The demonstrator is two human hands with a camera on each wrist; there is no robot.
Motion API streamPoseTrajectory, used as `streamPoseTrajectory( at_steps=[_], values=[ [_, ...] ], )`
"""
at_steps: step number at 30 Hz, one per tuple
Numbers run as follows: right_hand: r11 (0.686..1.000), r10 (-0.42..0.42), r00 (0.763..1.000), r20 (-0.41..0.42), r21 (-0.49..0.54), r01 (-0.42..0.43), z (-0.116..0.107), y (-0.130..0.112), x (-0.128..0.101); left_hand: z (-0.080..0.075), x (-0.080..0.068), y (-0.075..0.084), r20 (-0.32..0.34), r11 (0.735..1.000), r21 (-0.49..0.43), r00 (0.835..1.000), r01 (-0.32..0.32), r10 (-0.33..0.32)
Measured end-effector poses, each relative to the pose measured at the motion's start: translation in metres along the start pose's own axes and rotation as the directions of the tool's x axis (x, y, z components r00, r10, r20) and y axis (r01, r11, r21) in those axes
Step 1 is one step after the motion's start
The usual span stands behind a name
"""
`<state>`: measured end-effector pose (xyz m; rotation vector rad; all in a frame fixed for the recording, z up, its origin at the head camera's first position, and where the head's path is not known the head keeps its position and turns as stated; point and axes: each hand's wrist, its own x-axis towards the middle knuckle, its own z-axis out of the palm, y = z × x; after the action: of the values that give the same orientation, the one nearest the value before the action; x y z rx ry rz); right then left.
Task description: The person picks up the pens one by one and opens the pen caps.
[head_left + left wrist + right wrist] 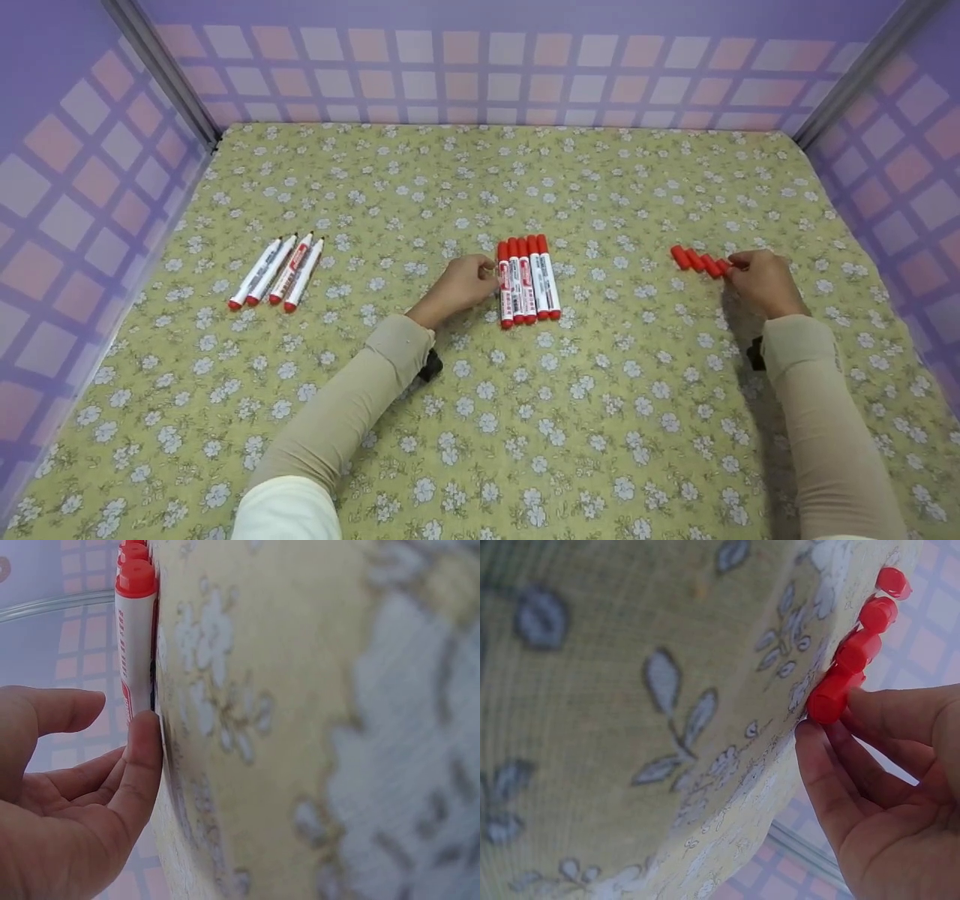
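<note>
Caps point(699, 261) could roll if nudged: right hand point(761, 281) pinches the nearest; left hand point(459, 287), fingers relaxed, touches capped markers point(527, 281).

Surroundings of the marker work: cloth, walls and an uncapped set

The tabletop point(525, 420) is covered by a yellow-green cloth printed with small white flowers, and it is enclosed on three sides by purple walls point(495, 67) patterned with a grid of pale pink and white squares. Grey corner posts point(161, 71) are seen where the walls meet at the back left and back right. Four uncapped markers point(277, 271) with white barrels and red ends are laid side by side at the left of the cloth, slanted, well apart from the other things. In the wrist views the flowered cloth is shown blurred and close.
</note>
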<state>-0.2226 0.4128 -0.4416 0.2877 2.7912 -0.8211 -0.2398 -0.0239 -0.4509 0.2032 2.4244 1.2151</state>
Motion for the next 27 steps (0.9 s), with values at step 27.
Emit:
streamPoseTrajectory(
  at_steps=[27],
  values=[
    [0.998,-0.053,0.995,-0.082,0.03,0.056,-0.002,0.002,-0.006,0.009,0.012,0.011,-0.018,1.0,-0.014,1.0,0.023,-0.023]
  ],
)
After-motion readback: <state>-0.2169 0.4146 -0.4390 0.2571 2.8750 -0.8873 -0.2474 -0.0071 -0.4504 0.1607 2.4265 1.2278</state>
